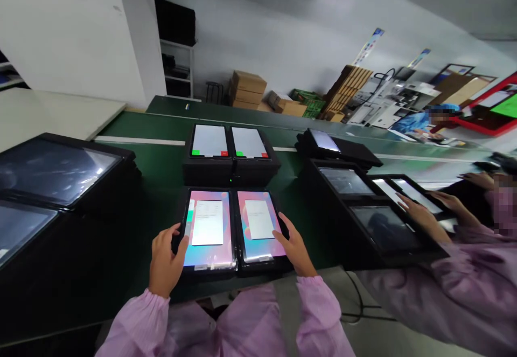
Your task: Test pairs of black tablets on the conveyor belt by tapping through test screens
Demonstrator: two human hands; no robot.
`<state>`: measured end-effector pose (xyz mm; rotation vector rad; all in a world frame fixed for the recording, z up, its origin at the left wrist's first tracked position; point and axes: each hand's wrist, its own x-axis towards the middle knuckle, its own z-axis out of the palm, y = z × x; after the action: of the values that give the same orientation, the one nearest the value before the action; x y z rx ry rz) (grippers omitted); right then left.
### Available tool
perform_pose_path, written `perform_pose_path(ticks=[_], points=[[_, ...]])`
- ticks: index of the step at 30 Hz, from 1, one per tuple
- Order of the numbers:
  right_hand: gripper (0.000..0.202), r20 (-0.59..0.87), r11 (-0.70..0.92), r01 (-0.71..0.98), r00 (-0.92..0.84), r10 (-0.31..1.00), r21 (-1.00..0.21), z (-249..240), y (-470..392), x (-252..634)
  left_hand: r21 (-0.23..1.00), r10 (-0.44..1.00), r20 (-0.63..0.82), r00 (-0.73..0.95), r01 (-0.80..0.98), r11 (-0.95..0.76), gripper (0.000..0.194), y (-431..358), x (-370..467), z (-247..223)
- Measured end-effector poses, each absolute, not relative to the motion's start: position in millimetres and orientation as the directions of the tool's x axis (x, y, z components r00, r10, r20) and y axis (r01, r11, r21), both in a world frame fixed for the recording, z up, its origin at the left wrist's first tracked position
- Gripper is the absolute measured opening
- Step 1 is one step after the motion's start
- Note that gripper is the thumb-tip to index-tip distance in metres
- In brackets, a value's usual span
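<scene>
Two lit tablets lie side by side on the green bench in front of me, each with a pink and blue background and a white window. My left hand (167, 260) grips the outer edge of the left tablet (229, 228), thumb over the screen's side. My right hand (297, 244) is round the outer edge of the right tablet (242, 214), its thumb touching the white window. Fingertips under both edges are hidden. Just behind stands a black stack topped by two more tablets (210, 140) with white screens and small green and red boxes.
Dark-screened tablets (52, 166) sit on black stacks at left, and more black stacks (343, 179) stand at right. Beside me, a co-worker's hands (424, 217) touch white-screened tablets. Another person sits farther along the bench. Cardboard boxes (247, 88) and green crates (307, 101) stand behind.
</scene>
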<state>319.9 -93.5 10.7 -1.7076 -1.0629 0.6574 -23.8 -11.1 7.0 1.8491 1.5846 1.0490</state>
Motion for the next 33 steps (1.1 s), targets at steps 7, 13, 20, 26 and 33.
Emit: perform_pose_path(ticks=[7, 13, 20, 26, 33], points=[[0.067, 0.033, -0.15, 0.361, 0.453, 0.891, -0.92, 11.5, -95.0, 319.1, 0.776, 0.981, 0.187, 0.042, 0.606, -0.174, 0.044, -10.9, -24.7, 6.7], [0.065, 0.057, -0.139, 0.377, 0.463, 0.884, -0.916, 8.9, -98.6, 319.4, 0.767, 0.975, 0.223, 0.014, 0.615, -0.184, 0.039, -16.0, -20.4, 8.9], [0.061, 0.085, -0.183, 0.418, 0.546, 0.833, -0.89, 11.4, -113.1, 316.8, 0.673, 0.968, 0.247, 0.046, 0.711, -0.205, 0.036, -33.6, -21.6, 24.4], [0.04, 0.378, 0.197, 0.751, 0.076, 0.923, -0.63, 11.9, -122.9, 313.1, 0.424, 0.933, 0.278, 0.229, 0.842, -0.333, 0.05, -76.5, 35.2, 41.0], [0.048, 0.309, -0.044, 0.748, 0.327, 0.893, -0.662, -0.5, -129.4, 340.7, 0.51, 0.905, 0.238, 0.354, 0.747, -0.426, 0.039, -88.8, 63.7, 48.5]])
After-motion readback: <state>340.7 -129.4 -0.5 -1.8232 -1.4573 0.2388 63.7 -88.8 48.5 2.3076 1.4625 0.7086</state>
